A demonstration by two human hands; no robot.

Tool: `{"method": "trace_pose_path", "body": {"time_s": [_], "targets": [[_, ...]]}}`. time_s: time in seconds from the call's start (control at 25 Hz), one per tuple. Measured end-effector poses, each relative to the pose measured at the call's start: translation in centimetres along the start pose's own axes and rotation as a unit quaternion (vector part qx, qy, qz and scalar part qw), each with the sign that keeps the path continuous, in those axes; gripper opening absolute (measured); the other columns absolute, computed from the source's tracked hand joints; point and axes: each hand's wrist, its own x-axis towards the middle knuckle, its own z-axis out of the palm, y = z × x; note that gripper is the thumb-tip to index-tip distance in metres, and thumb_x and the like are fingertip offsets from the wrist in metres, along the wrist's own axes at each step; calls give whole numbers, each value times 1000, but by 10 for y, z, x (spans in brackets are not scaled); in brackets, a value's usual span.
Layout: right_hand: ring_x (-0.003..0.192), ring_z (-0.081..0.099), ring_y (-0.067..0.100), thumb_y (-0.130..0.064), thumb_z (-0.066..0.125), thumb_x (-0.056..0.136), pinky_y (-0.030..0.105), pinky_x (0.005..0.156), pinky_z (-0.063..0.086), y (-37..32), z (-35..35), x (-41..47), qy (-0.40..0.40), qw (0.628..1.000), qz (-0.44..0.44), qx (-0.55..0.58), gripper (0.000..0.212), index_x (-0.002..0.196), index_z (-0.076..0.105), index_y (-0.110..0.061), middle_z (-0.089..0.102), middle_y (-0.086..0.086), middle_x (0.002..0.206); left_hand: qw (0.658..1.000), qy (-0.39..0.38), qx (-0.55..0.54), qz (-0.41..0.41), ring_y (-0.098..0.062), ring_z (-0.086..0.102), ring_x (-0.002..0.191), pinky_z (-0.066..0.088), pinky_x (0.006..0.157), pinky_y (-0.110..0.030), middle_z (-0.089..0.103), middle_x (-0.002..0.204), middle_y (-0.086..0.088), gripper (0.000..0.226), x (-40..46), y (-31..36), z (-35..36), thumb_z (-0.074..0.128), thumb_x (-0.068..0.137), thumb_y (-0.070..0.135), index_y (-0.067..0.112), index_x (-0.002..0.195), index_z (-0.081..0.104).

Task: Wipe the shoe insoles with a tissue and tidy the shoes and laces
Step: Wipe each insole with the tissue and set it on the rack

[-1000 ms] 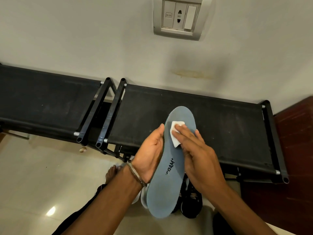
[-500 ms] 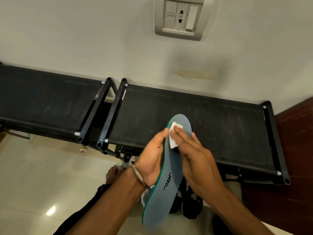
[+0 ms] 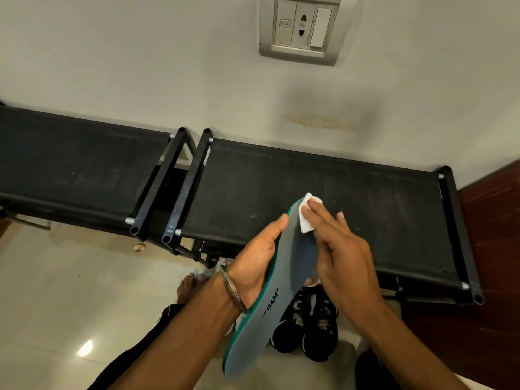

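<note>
Above floor [image 3: 56, 291], insole [image 3: 270, 313] toe-end away.

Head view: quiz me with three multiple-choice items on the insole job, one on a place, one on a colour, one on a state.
1. Where is the tissue?
A. at the insole's far tip
B. on the floor
C. on the bench

2. What colour is the insole's edge?
A. red
B. green
C. yellow

3. What is the left hand doing?
A. hanging idle
B. holding a shoe
C. holding the insole

Answers: 1 A, the right hand's fingers press the tissue on the tip farthest from the camera. 2 B, a green rim runs along the grey insole. 3 C, its palm and thumb hold the insole's left edge, while the black shoes sit on the floor below.
</note>
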Motion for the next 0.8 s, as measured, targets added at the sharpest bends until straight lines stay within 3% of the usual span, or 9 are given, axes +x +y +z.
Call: {"method": "trace_pose_path", "body": {"time_s": [0.08, 0.2, 0.36, 0.48, 0.68, 0.76, 0.8], "targets": [[139, 40, 9, 16, 53, 86, 30, 121, 20, -13, 5, -5, -1, 1000, -31, -3, 60, 138, 54, -12, 45, -5, 147, 1000, -7, -15, 0, -33, 44, 134, 32, 113, -41, 49, 145, -15, 61, 0, 1, -1, 41, 95, 59, 16, 136, 57], [140, 39, 12, 4, 48, 90, 27, 121, 18, -31, 14, -14, -24, 995, -97, -8, 51, 139, 53, -10, 49, 2, 146, 997, -6, -75, 26, -27, 43, 137, 32, 115, -36, 48, 145, -16, 66, -2, 6, -4, 43, 94, 57, 8, 138, 54], [140, 41, 21, 19, 57, 84, 20, 121, 11, -5, 4, 4, -2, 999, -11, -41, 65, 140, 52, -12, 42, -4, 148, 999, -13, 5, 38, -31, 49, 124, 36, 106, -39, 55, 138, -16, 61, -2, 0, -2, 31, 99, 57, 17, 134, 59], [137, 46, 22, 21, 57, 82, 29, 121, 19, -2, 3, 4, 14, 998, 40, -52, 67, 140, 53, -12, 42, -7, 146, 999, -8, 20, 37, -35, 45, 124, 28, 113, -48, 50, 142, -20, 64, -3, 0, -3, 32, 97, 60, 15, 132, 60], [132, 51, 24, 9, 53, 78, 42, 115, 28, -36, 22, -20, -37, 996, -60, -64, 60, 135, 58, -9, 56, 5, 141, 998, -24, -35, 52, -32, 39, 139, 27, 118, -43, 43, 149, -18, 76, -2, 12, -15, 32, 95, 65, 9, 142, 48], [135, 48, 26, 10, 54, 79, 44, 115, 24, -28, 18, -13, -45, 995, -42, -75, 62, 137, 56, -12, 53, 3, 144, 998, -36, -34, 47, -32, 40, 137, 27, 118, -44, 43, 148, -20, 74, 0, 10, -16, 34, 95, 65, 10, 142, 49], [137, 45, 28, 14, 56, 81, 38, 118, 19, -19, 12, -8, -44, 996, -4, -75, 65, 139, 54, -14, 49, 0, 147, 998, -44, -21, 45, -32, 43, 134, 29, 117, -45, 45, 147, -20, 71, 1, 7, -13, 34, 95, 64, 12, 140, 52]]}}
